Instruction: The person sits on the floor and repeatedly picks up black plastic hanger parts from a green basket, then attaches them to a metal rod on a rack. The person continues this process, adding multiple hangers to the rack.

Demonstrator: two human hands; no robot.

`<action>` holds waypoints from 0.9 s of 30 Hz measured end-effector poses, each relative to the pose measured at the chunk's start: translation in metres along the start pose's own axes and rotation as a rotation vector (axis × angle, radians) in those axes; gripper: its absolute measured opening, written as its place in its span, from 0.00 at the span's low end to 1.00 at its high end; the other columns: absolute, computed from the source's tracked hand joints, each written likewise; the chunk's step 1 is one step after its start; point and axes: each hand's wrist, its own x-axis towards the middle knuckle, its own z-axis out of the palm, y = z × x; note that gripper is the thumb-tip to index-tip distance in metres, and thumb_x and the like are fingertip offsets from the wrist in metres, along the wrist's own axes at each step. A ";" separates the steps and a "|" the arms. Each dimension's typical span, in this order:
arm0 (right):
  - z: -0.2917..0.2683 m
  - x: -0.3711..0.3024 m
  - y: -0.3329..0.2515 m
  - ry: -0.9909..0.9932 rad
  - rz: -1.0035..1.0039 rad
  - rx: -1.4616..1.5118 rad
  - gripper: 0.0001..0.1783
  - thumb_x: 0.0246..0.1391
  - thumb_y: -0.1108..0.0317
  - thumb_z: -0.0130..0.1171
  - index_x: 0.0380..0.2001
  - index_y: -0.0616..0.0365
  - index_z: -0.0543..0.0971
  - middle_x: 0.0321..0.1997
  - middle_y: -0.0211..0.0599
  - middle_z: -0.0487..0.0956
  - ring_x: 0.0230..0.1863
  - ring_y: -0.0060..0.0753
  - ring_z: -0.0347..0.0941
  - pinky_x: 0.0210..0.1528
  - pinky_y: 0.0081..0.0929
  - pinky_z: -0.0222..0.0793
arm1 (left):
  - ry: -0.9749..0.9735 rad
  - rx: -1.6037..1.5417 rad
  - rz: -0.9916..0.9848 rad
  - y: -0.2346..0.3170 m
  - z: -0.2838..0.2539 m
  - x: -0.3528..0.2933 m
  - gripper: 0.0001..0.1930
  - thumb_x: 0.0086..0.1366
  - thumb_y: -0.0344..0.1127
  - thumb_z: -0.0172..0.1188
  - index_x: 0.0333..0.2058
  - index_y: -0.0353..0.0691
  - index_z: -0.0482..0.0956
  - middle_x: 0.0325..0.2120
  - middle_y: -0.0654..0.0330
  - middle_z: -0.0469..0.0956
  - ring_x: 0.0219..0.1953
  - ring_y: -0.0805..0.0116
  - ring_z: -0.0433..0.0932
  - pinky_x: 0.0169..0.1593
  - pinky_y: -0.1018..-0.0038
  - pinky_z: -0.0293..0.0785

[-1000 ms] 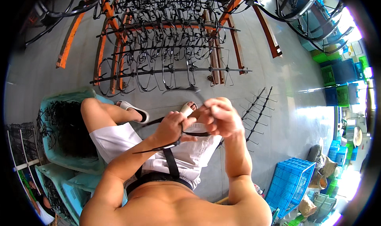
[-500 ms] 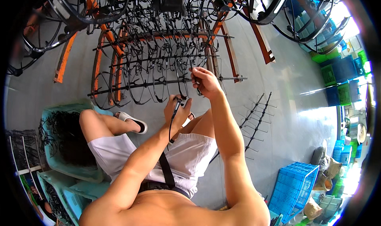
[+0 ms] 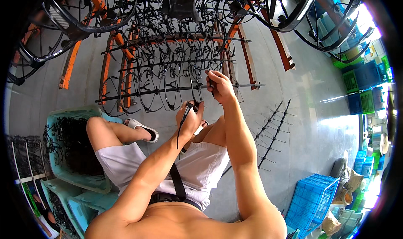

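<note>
My left hand (image 3: pixel 191 118) is closed on a thin black curved strip (image 3: pixel 181 130), whose tail hangs down beside the wrist. Just beyond its fingertips, slender black curved pieces (image 3: pixel 171 97) hang from a horizontal black rod (image 3: pixel 147 90). Higher and to the right, my right hand (image 3: pixel 221 87) is curled at the rod's right part. Something small and dark (image 3: pixel 213 87) shows between its fingers; its kind I cannot make out. Both hands are close to the hanging pieces, and whether the fingertips touch them is hard to see.
Orange rack legs (image 3: pixel 252 69) carry several rods of black pieces, with large black curved frames (image 3: pixel 289 22) overhead. Left stands a teal bin (image 3: pixel 54 163) of black parts. Pronged black rods (image 3: pixel 273 134) lie on the floor at right, behind a blue crate (image 3: pixel 310 203).
The black strip in my left hand has turned, and its tail now stands away from the wrist. Both hands stay near the rod. The whole view has shifted slightly.
</note>
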 end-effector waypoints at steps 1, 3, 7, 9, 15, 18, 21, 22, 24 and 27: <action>-0.001 0.002 0.000 -0.008 0.001 -0.001 0.09 0.57 0.67 0.56 0.38 0.61 0.75 0.27 0.31 0.73 0.24 0.23 0.67 0.23 0.21 0.62 | -0.004 -0.007 -0.009 0.001 -0.001 0.000 0.16 0.59 0.44 0.59 0.25 0.34 0.78 0.21 0.50 0.77 0.26 0.52 0.75 0.32 0.62 0.70; -0.003 0.005 0.000 -0.012 0.001 0.009 0.09 0.57 0.67 0.56 0.38 0.61 0.75 0.27 0.30 0.73 0.25 0.23 0.67 0.23 0.21 0.62 | -0.008 -0.003 0.002 -0.001 0.001 0.001 0.16 0.60 0.44 0.59 0.26 0.34 0.79 0.22 0.50 0.77 0.26 0.52 0.76 0.33 0.62 0.70; -0.003 0.009 0.001 0.012 0.015 0.030 0.08 0.58 0.67 0.56 0.37 0.60 0.76 0.26 0.30 0.73 0.25 0.23 0.67 0.23 0.21 0.62 | 0.005 0.026 0.038 -0.005 0.003 0.003 0.16 0.60 0.44 0.58 0.26 0.34 0.79 0.24 0.49 0.77 0.28 0.51 0.77 0.34 0.62 0.71; -0.004 0.011 0.001 0.016 0.021 0.044 0.08 0.57 0.67 0.56 0.37 0.60 0.76 0.26 0.29 0.72 0.25 0.23 0.66 0.23 0.21 0.62 | 0.003 0.040 0.025 -0.005 0.004 0.003 0.16 0.60 0.44 0.58 0.27 0.34 0.79 0.24 0.49 0.78 0.28 0.51 0.77 0.35 0.62 0.71; -0.007 0.006 0.002 0.005 -0.025 0.091 0.09 0.57 0.67 0.57 0.38 0.60 0.76 0.27 0.30 0.73 0.25 0.22 0.67 0.24 0.21 0.61 | -0.005 0.042 0.031 -0.007 0.004 0.001 0.16 0.61 0.44 0.58 0.27 0.34 0.79 0.25 0.48 0.78 0.29 0.50 0.77 0.35 0.62 0.71; -0.009 0.003 0.003 0.022 -0.044 0.056 0.09 0.57 0.67 0.57 0.38 0.61 0.76 0.27 0.30 0.73 0.25 0.22 0.67 0.24 0.20 0.62 | -0.019 0.035 0.026 -0.007 0.005 0.001 0.17 0.62 0.44 0.56 0.28 0.33 0.78 0.26 0.48 0.77 0.29 0.50 0.77 0.34 0.62 0.71; -0.004 -0.008 -0.001 0.072 -0.050 -0.054 0.10 0.57 0.67 0.57 0.38 0.62 0.76 0.27 0.32 0.74 0.25 0.22 0.69 0.26 0.21 0.67 | -0.032 0.033 0.011 -0.009 0.005 0.002 0.18 0.64 0.46 0.54 0.30 0.34 0.77 0.27 0.49 0.77 0.29 0.49 0.76 0.34 0.62 0.71; -0.003 -0.013 -0.005 0.100 -0.045 -0.111 0.10 0.57 0.67 0.57 0.38 0.62 0.76 0.28 0.32 0.75 0.26 0.23 0.70 0.27 0.22 0.69 | -0.038 0.030 0.006 -0.008 0.006 0.002 0.18 0.65 0.47 0.53 0.32 0.34 0.76 0.27 0.49 0.76 0.29 0.49 0.76 0.33 0.62 0.71; -0.001 -0.020 -0.013 0.114 -0.012 -0.188 0.11 0.57 0.66 0.57 0.39 0.63 0.76 0.28 0.33 0.76 0.27 0.24 0.72 0.30 0.23 0.73 | -0.044 0.029 -0.002 -0.014 0.012 0.004 0.19 0.66 0.48 0.50 0.35 0.35 0.74 0.29 0.49 0.75 0.30 0.47 0.77 0.32 0.60 0.72; 0.001 -0.032 -0.018 0.094 0.049 -0.244 0.13 0.58 0.65 0.56 0.39 0.65 0.76 0.29 0.35 0.77 0.28 0.26 0.75 0.34 0.26 0.77 | 0.020 0.045 0.066 -0.019 0.020 0.002 0.19 0.66 0.49 0.49 0.35 0.36 0.74 0.27 0.49 0.77 0.30 0.45 0.78 0.30 0.58 0.72</action>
